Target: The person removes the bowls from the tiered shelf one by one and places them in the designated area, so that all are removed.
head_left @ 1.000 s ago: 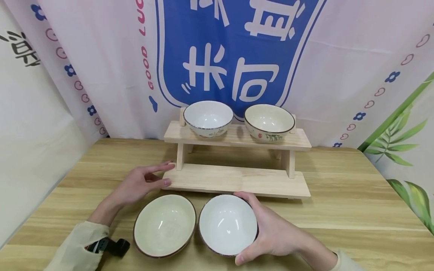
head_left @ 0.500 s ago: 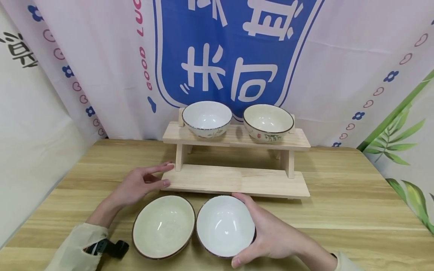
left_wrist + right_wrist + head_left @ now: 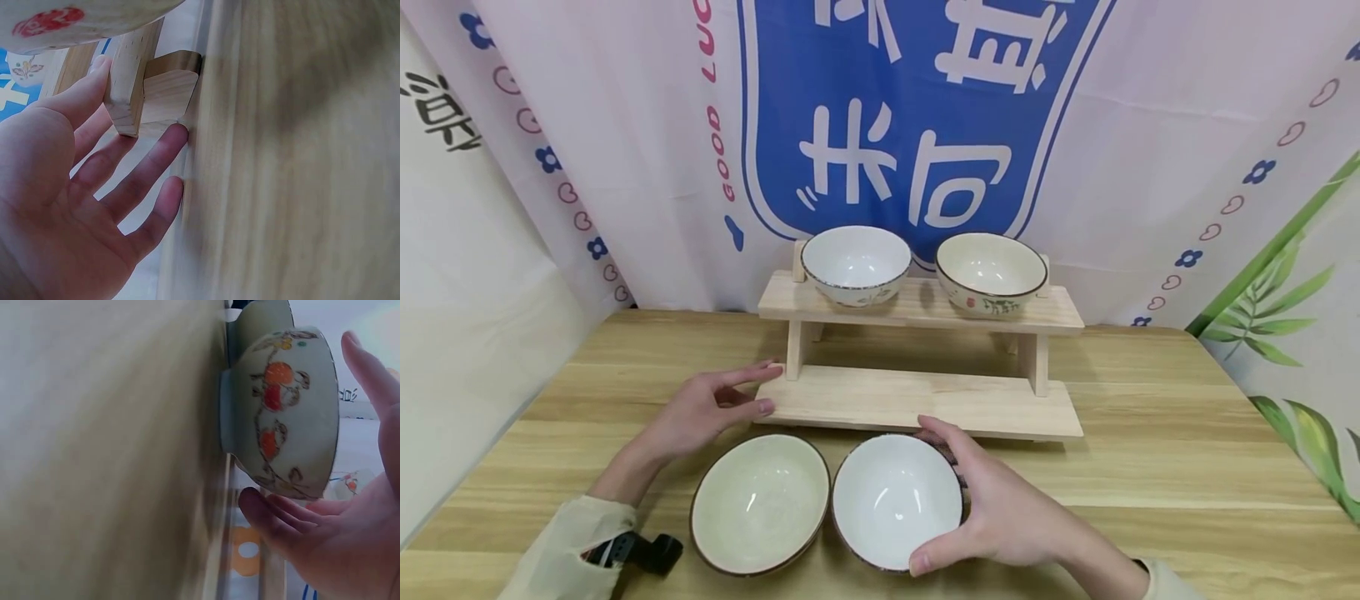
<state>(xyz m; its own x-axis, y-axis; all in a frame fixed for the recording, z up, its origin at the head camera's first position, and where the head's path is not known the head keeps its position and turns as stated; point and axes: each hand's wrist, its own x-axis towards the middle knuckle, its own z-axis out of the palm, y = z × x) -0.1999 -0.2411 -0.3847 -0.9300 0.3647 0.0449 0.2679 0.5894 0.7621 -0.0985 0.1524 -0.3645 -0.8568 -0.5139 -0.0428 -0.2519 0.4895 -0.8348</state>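
In the head view, my left hand (image 3: pixel 703 408) touches the left end of the wooden stand's (image 3: pixel 917 404) lower shelf. The left wrist view shows its thumb (image 3: pixel 84 87) against the shelf and the other fingers extended at its end and down by the table. My right hand (image 3: pixel 1000 508) is spread around the right side of a white bowl (image 3: pixel 895 500), thumb over the near rim. From the right wrist view, the bowl's outside (image 3: pixel 294 412) has orange and red painted fruit, and the thumb stands off its rim. A cream bowl (image 3: pixel 760 504) sits just left of it.
On the stand's upper shelf are a white bowl (image 3: pixel 856 262) and a cream bowl with dark rim (image 3: pixel 991 271). A printed curtain (image 3: pixel 662 150) hangs behind the wood-grain table (image 3: pixel 1165 450). A black strapped device (image 3: pixel 655 552) is on the left wrist.
My right hand has loosened from the white bowl; its forefinger now stands off the far rim. The left hand stays at the shelf end.
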